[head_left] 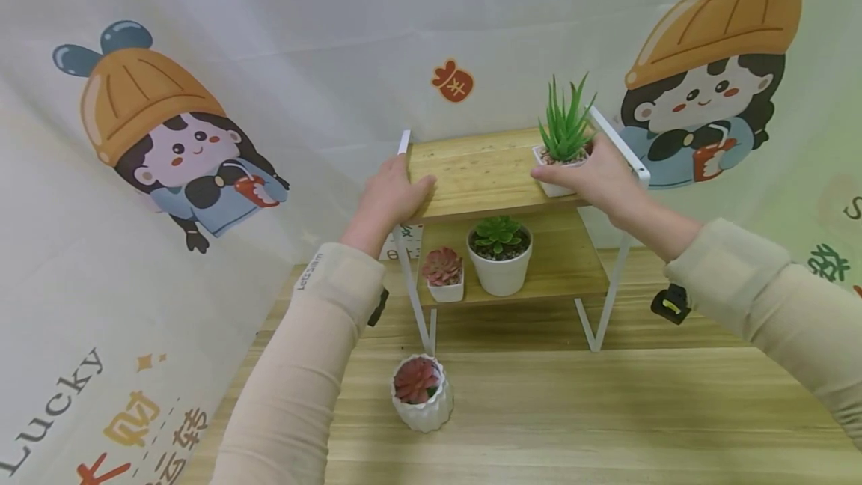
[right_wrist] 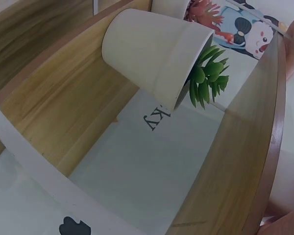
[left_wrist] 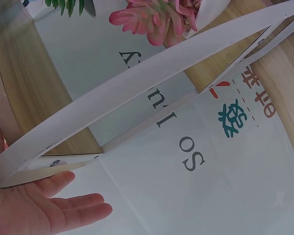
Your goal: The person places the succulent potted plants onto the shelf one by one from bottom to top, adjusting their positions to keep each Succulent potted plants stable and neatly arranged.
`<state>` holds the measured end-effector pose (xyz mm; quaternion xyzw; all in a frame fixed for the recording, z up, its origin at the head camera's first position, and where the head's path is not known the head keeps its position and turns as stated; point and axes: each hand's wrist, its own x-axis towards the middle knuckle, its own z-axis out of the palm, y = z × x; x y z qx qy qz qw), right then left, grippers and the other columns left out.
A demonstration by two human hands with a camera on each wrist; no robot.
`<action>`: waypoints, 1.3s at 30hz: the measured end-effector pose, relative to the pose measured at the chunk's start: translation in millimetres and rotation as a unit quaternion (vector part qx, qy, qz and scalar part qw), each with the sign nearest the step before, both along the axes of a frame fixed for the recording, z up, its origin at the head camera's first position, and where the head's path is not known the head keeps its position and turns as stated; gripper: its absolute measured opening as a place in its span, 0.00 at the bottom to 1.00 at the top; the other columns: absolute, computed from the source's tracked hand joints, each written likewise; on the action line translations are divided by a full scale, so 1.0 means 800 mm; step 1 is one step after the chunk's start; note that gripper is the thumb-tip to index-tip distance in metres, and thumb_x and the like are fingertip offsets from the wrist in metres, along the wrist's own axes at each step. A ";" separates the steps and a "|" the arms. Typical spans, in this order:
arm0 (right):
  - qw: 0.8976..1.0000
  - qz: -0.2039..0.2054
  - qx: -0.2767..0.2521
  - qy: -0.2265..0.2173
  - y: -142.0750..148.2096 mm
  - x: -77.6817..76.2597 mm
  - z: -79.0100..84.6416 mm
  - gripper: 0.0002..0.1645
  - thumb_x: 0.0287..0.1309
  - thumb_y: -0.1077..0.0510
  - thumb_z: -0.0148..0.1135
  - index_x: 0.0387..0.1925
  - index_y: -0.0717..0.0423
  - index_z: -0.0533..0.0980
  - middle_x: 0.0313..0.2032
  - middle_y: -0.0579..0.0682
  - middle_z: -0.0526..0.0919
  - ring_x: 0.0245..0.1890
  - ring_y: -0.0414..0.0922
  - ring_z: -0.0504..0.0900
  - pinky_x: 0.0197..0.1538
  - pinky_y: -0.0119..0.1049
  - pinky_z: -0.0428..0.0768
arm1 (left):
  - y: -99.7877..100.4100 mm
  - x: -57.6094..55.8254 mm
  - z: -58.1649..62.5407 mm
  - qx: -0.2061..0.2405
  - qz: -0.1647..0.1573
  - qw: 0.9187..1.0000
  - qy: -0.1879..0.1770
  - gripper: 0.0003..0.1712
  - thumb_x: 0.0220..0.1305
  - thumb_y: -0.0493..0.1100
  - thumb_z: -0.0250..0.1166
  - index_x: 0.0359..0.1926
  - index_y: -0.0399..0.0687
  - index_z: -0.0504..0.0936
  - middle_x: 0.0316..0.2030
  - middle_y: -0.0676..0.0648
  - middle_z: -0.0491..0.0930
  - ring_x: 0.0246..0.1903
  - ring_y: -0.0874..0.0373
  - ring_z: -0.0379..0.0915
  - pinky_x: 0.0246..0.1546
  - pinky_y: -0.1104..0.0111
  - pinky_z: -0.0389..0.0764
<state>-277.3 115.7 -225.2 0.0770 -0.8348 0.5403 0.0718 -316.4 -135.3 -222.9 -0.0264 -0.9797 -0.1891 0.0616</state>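
Observation:
My right hand (head_left: 602, 177) holds a potted aloe (head_left: 564, 129), its thumb across the front of the small white square pot and its fingers round the far side. The pot is at the right end of the top board of a two-tier plant shelf (head_left: 478, 174). At the left end, my left hand (head_left: 390, 197) grips the shelf, thumb over the board; other fingers (left_wrist: 81, 203) extend outside the white metal frame (left_wrist: 112, 95). On the lower tier, a pink succulent (head_left: 444, 268) sits left of a green succulent in a round white pot (head_left: 501, 272).
A red succulent in a ribbed white pot (head_left: 424, 403) stands on the wooden table (head_left: 572, 410), in front of the shelf's left leg. Behind the shelf hangs a printed cloth (head_left: 350, 73) with cartoon figures. A small black object (head_left: 670, 304) lies right of the shelf.

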 end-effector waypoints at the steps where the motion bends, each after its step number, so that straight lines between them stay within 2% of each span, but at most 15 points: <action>1: 1.000 -0.005 0.001 0.003 -0.001 0.000 0.000 0.45 0.32 0.40 0.64 0.50 0.59 0.58 0.47 0.55 0.64 0.48 0.47 0.63 0.51 0.45 0.62 | 0.000 0.000 0.000 0.000 0.000 1.000 0.000 0.39 0.55 0.59 0.45 0.62 0.43 0.47 0.60 0.42 0.51 0.57 0.46 0.48 0.55 0.58 0.54; 9: 0.999 -0.030 0.016 0.004 -0.004 0.005 0.000 0.48 0.30 0.38 0.63 0.49 0.61 0.57 0.47 0.55 0.63 0.47 0.48 0.63 0.50 0.45 0.63 | 0.001 0.000 0.002 0.002 0.000 1.000 0.001 0.39 0.55 0.59 0.45 0.61 0.43 0.47 0.60 0.42 0.51 0.57 0.46 0.48 0.55 0.58 0.54; 15: 0.998 -0.044 0.029 -0.018 -0.004 0.007 -0.001 0.59 0.28 0.34 0.62 0.55 0.62 0.47 0.52 0.59 0.59 0.50 0.51 0.60 0.51 0.48 0.62 | 0.001 0.000 0.001 0.005 0.004 1.000 0.002 0.39 0.54 0.60 0.46 0.61 0.44 0.48 0.59 0.42 0.52 0.57 0.46 0.50 0.54 0.57 0.56; 18: 0.998 -0.051 0.032 -0.017 -0.005 0.007 -0.002 0.60 0.27 0.33 0.62 0.55 0.62 0.46 0.53 0.60 0.58 0.51 0.52 0.60 0.51 0.48 0.62 | 0.001 0.000 0.001 0.005 0.005 1.000 0.003 0.39 0.54 0.60 0.46 0.61 0.44 0.48 0.59 0.42 0.53 0.57 0.46 0.50 0.54 0.57 0.56; 22: 0.999 -0.037 0.023 0.000 -0.004 0.012 -0.002 0.62 0.28 0.37 0.64 0.59 0.58 0.42 0.57 0.59 0.53 0.55 0.53 0.57 0.53 0.49 0.59 | 0.001 0.000 0.001 0.004 0.005 1.000 0.001 0.39 0.55 0.60 0.46 0.61 0.44 0.48 0.59 0.42 0.53 0.56 0.45 0.50 0.54 0.57 0.56; 25: 1.000 -0.009 0.019 0.006 0.004 0.019 0.003 0.63 0.32 0.42 0.65 0.61 0.53 0.35 0.61 0.57 0.44 0.59 0.53 0.49 0.55 0.51 0.55 | 0.000 0.001 0.001 0.005 0.006 1.000 -0.003 0.39 0.55 0.60 0.46 0.61 0.44 0.47 0.59 0.42 0.52 0.57 0.45 0.49 0.55 0.57 0.56; 28: 1.000 0.015 0.026 0.005 0.019 0.024 0.012 0.59 0.40 0.51 0.62 0.62 0.52 0.31 0.62 0.56 0.37 0.60 0.55 0.43 0.57 0.52 0.51 | 0.000 0.002 0.001 0.006 0.005 1.000 -0.005 0.39 0.55 0.60 0.46 0.62 0.44 0.47 0.60 0.42 0.51 0.57 0.45 0.49 0.55 0.57 0.55; 29: 0.999 0.020 0.027 0.005 0.024 0.024 0.016 0.56 0.43 0.55 0.60 0.62 0.53 0.31 0.62 0.56 0.36 0.60 0.55 0.43 0.56 0.51 0.53 | 0.000 0.002 0.001 0.007 0.005 1.000 -0.004 0.40 0.55 0.60 0.46 0.62 0.44 0.47 0.60 0.42 0.51 0.57 0.46 0.49 0.55 0.57 0.55; 32: 0.999 0.012 0.045 0.016 0.043 0.018 0.023 0.45 0.49 0.62 0.50 0.62 0.52 0.35 0.62 0.56 0.38 0.55 0.55 0.52 0.46 0.46 0.62 | 0.000 0.001 0.001 0.006 0.005 1.000 -0.003 0.40 0.54 0.60 0.46 0.61 0.44 0.47 0.60 0.43 0.51 0.57 0.46 0.49 0.55 0.58 0.55; 35: 0.996 -0.002 0.091 0.020 0.059 0.006 0.023 0.37 0.54 0.58 0.44 0.62 0.53 0.40 0.62 0.57 0.42 0.50 0.54 0.55 0.39 0.46 0.62 | 0.000 0.001 0.000 0.006 0.004 1.000 -0.002 0.39 0.54 0.60 0.46 0.61 0.44 0.47 0.60 0.43 0.51 0.57 0.46 0.49 0.55 0.57 0.55; 37: 0.991 0.003 0.130 0.010 0.068 -0.003 0.019 0.35 0.56 0.52 0.41 0.62 0.55 0.42 0.61 0.60 0.45 0.51 0.56 0.55 0.43 0.51 0.62 | 0.001 0.000 0.000 0.005 0.004 1.000 -0.002 0.39 0.54 0.60 0.46 0.61 0.44 0.47 0.60 0.43 0.52 0.57 0.46 0.49 0.55 0.57 0.55; 39: 0.985 0.023 0.169 0.000 0.075 -0.012 0.015 0.36 0.56 0.47 0.39 0.62 0.58 0.43 0.61 0.62 0.43 0.57 0.58 0.49 0.50 0.56 0.57 | 0.001 0.000 0.000 0.005 0.004 1.000 -0.003 0.39 0.55 0.60 0.45 0.61 0.44 0.47 0.60 0.43 0.52 0.57 0.46 0.48 0.55 0.57 0.55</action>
